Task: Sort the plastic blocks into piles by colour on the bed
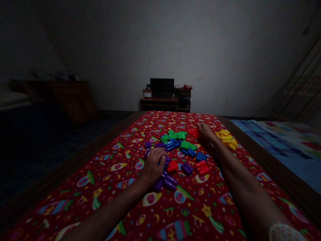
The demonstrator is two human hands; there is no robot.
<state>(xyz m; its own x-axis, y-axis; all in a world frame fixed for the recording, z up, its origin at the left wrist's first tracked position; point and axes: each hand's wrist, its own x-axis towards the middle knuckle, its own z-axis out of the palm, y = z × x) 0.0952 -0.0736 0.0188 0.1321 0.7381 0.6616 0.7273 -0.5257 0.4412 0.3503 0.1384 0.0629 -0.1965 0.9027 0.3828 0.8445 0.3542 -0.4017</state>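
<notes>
My left hand (155, 163) lies over a group of purple plastic tube-shaped blocks (171, 182), fingers curled down with the thumb near a purple piece, and partly covers them. Farther off, my right hand (206, 131) is at a small heap of red blocks (194, 133). Its fingers are drawn together at the heap's right side, and the fingertips are partly hidden. Between the hands lie green blocks (188, 146) and blue blocks (172, 144). Nearer me are a red block (172, 166), a single purple block (187, 168) and more red pieces (202, 168).
Yellow blocks (227, 139) are piled right of my right hand. A red patterned cloth (110, 187) covers the long table. Beyond it stands a desk with a dark monitor (162, 87). A wooden cabinet (72, 100) is at left, a checkered bedspread (260, 144) at right.
</notes>
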